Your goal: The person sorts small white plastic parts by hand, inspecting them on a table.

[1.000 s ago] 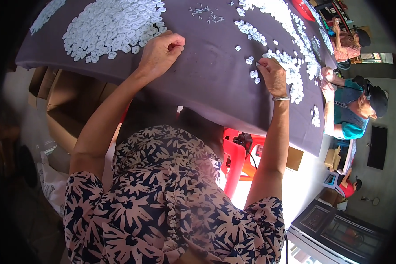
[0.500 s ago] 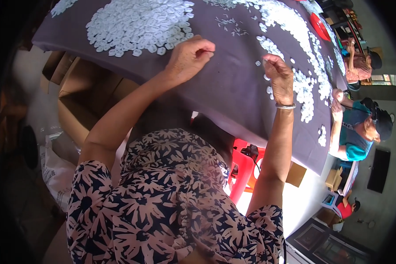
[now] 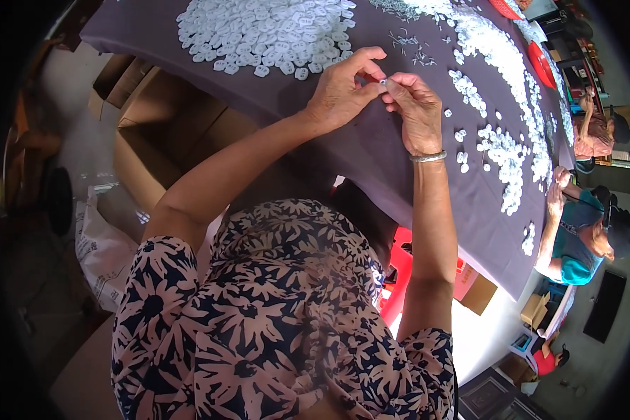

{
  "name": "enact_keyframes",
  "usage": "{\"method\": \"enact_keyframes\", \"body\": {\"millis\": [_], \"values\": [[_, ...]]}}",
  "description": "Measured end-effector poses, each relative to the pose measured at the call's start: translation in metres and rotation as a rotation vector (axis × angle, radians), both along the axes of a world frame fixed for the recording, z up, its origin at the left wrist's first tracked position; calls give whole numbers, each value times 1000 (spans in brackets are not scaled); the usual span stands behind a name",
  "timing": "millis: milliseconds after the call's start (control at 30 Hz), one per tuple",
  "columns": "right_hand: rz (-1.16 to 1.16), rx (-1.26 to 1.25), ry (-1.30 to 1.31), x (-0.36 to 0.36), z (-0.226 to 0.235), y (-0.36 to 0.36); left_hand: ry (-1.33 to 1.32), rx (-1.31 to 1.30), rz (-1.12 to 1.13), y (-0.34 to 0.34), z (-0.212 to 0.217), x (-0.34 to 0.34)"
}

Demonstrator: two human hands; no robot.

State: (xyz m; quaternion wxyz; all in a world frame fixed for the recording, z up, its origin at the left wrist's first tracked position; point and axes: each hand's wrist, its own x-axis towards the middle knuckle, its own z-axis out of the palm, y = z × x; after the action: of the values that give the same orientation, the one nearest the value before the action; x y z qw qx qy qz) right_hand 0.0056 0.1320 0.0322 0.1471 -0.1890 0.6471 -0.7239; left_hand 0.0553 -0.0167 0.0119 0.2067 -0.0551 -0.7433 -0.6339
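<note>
In front of me both hands meet above the dark tablecloth (image 3: 371,140). A small white piece (image 3: 383,82), light with a dark spot, shows between their fingertips. My right hand (image 3: 418,115), with a silver bangle at the wrist, pinches it between thumb and fingers. My left hand (image 3: 343,91) comes to it from the other side, thumb and a finger closed towards each other, forefinger raised. Whatever else the left fingertips hold is too small to make out. Just beyond the left hand lies a big heap of small flat white plastic pieces (image 3: 266,31).
Thin metal pins (image 3: 414,47) lie scattered beyond my hands. More white pieces (image 3: 504,157) spread along the right side. A red basket (image 3: 541,64) stands far right. Open cardboard boxes (image 3: 143,157) sit below the table's left edge. A person in teal (image 3: 577,234) works at the right.
My hands were apart and have come together at the fingertips; the right moved left, the left moved right. The view has shifted, so the table sits a little further right.
</note>
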Motion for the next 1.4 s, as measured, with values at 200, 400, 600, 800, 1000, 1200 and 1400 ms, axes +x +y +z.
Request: {"method": "enact_keyframes", "body": {"millis": [200, 400, 600, 800, 1000, 1200, 1400], "values": [[46, 91, 21, 1, -2, 5, 43, 54, -6, -1, -6, -2], [34, 91, 70, 1, -7, 5, -56, 70, -58, -2, -5, -2], [-23, 114, 64, 5, -6, 3, -61, 130, -65, -1, -8, -6], [-52, 112, 102, 6, -9, -3, -76, 122, -121, -9, -4, -4], [-17, 108, 172, 3, -13, -2, -135, 60, -249, -22, -2, -8], [0, 142, 159, 3, -8, 3, -129, 95, -238, -18, -3, -8], [-245, 221, 455, -17, -6, 59, -168, 87, -164, -14, 1, -5]]}}
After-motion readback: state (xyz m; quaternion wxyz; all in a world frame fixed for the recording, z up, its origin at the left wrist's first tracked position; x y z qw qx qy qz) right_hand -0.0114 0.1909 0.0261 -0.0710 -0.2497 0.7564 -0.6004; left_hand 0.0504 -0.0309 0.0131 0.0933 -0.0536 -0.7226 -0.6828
